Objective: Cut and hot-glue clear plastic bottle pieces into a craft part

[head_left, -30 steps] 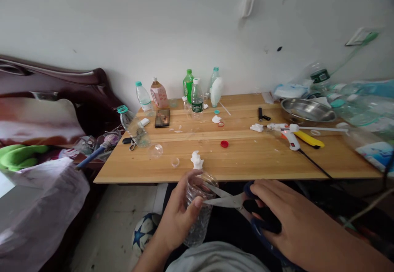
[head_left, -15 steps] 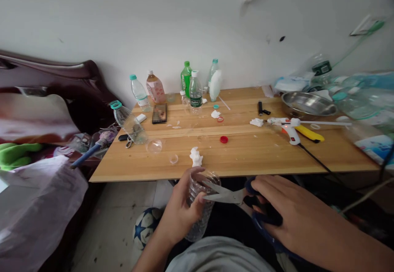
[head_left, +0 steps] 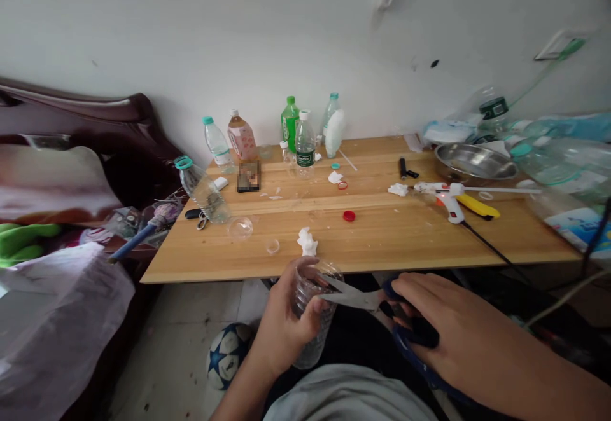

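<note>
My left hand (head_left: 286, 325) is wrapped round a clear ribbed plastic bottle (head_left: 312, 335) with its top cut off, held upright below the near edge of the wooden table (head_left: 382, 236). My right hand (head_left: 439, 325) grips the dark blue handles of a pair of scissors (head_left: 356, 299). The steel blades point left and are nearly closed on the bottle's open rim. A crumpled white tissue (head_left: 307, 241) lies on the table just above the bottle.
Several drink bottles (head_left: 304, 144) stand at the table's back edge. A red cap (head_left: 349, 215), a white glue gun (head_left: 451, 203) with its cord, a yellow knife (head_left: 480, 207) and a steel bowl (head_left: 475, 161) lie to the right. A ball (head_left: 224, 357) rests on the floor, left.
The scissor blades have closed further on the bottle's rim, and both hands have shifted slightly up and toward the table edge. The view has tilted a little.
</note>
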The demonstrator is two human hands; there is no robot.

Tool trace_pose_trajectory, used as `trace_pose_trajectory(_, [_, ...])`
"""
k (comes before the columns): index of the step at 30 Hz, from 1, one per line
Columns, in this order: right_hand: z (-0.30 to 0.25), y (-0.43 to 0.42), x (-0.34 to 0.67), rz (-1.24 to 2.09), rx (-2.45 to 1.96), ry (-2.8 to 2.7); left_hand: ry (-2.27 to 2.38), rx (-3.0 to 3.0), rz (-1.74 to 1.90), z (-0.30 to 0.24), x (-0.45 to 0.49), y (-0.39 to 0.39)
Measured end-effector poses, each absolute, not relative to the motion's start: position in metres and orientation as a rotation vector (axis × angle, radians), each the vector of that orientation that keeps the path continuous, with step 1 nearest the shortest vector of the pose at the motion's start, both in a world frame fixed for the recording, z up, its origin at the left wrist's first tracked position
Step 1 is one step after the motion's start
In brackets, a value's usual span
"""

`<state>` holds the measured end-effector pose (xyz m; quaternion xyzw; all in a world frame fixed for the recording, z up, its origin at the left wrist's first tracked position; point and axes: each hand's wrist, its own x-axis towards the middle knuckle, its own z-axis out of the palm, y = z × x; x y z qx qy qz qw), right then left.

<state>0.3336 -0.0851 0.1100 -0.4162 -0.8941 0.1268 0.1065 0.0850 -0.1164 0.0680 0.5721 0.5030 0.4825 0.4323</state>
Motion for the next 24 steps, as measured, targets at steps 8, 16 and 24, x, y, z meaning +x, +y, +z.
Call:
trace_pose_trajectory(8, [0.112,-0.091,0.333,0.249,-1.134,-2.638,1.280,1.509,1.267,0.075,0.083,-0.126])
trace_pose_trajectory(16, [0.107,-0.092,0.337,0.349,-1.184,-2.642,1.287,1.479,1.234,0.082,0.089,-0.126])
trace_pose_trajectory(24, [0.094,-0.085,0.338,0.423,-1.148,-2.550,1.323,1.480,1.206,0.085,0.090,-0.117])
